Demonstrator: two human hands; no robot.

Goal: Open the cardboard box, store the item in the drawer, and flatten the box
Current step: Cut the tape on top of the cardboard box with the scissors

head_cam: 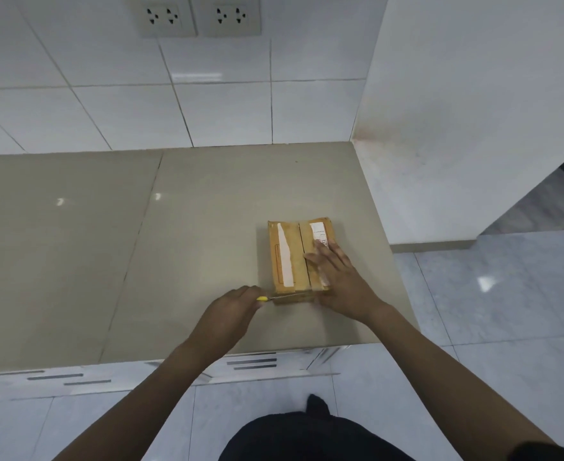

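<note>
- Head view: the cardboard box lies flaps-shut near the right edge of the beige countertop.
- The left hand is closed round a yellow-handled cutter, its thin blade laid along the box's near edge.
- The right hand presses flat and open on the lid, fingers spread.
- Risk: the blade could skip out of the tape toward that steadying hand, or cut too deep and nick the item inside.

The cardboard box is small, brown and lies flat, at about 3 o'clock from the picture's centre. Its top flaps are closed, with a seam down the middle and a white strip on each flap.
</note>
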